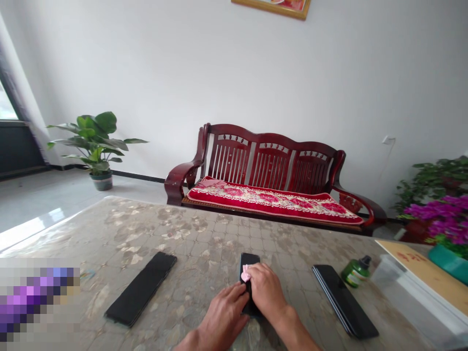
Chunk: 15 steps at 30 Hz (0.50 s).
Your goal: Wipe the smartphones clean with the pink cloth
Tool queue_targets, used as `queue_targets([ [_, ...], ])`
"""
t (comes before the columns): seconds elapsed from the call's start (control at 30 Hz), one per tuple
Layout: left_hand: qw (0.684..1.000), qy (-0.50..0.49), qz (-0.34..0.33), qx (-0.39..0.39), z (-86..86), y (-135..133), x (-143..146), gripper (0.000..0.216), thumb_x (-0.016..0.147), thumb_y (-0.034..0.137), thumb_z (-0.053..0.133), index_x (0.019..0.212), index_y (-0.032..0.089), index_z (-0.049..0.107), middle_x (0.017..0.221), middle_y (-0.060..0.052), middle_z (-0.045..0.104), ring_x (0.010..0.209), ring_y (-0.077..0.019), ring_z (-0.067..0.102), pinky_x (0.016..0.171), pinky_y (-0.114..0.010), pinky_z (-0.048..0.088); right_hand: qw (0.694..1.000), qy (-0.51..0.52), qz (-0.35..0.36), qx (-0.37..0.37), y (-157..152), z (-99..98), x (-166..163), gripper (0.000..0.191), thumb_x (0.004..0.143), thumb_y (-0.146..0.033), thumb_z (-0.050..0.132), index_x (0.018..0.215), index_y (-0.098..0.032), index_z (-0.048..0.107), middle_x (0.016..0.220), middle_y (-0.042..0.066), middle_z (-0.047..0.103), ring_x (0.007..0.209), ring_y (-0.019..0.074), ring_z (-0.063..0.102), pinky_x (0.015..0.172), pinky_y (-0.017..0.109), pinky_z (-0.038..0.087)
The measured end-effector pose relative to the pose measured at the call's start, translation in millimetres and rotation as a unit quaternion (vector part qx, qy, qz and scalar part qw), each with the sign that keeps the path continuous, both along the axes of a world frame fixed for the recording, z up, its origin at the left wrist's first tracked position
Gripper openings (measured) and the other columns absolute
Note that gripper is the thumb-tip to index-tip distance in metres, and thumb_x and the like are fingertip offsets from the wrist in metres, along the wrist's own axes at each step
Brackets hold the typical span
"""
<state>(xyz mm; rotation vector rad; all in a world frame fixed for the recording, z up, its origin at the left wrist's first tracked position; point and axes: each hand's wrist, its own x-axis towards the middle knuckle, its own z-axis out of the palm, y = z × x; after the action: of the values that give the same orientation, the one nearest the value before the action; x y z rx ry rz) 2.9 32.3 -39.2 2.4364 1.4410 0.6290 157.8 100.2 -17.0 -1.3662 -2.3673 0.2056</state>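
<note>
The right hand [268, 287] bends over a black phone [249, 258], low in the middle of the frame, and pinches a pink cloth [245, 274] on top. The left hand [225, 308] rests its fingers on the phone's left side; I can't tell if they grip. The table [204, 234] is shiny and brownish. A dark red bench [272, 168] stands behind, mid-frame, by a white wall [164, 63].

Black phone [250, 303] lies flat (pink cloth [244, 274] atop).
</note>
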Motion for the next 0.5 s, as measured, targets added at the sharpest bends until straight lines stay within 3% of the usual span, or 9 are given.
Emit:
queue_targets([
  [0.33,0.999,0.032,0.000,0.010,0.1,0,0,0.040,0.081,0.013,0.064,0.120,0.018,0.062,0.129,-0.010,0.062,0.121,-0.0278,0.057,0.104,-0.040,0.046,1.000,0.022,-0.004,0.008,8,-4.1,1,0.036,0.090,-0.007,0.041,0.099,-0.022,0.072,0.104,0.003,0.071,0.098,0.0175,0.059,0.088,0.024,0.041],
  [0.5,1.000,0.007,0.001,0.029,-5.7,1,-1,0.035,0.082,0.017,0.064,0.116,0.021,0.063,0.127,-0.008,0.064,0.118,-0.0261,0.059,0.103,-0.037,0.047,1.000,0.006,-0.009,0.000,2,-0.3,1,0.036,0.088,-0.005,0.042,0.092,-0.023,0.073,0.096,0.003,0.071,0.094,0.0172,0.061,0.084,0.024,0.041],
])
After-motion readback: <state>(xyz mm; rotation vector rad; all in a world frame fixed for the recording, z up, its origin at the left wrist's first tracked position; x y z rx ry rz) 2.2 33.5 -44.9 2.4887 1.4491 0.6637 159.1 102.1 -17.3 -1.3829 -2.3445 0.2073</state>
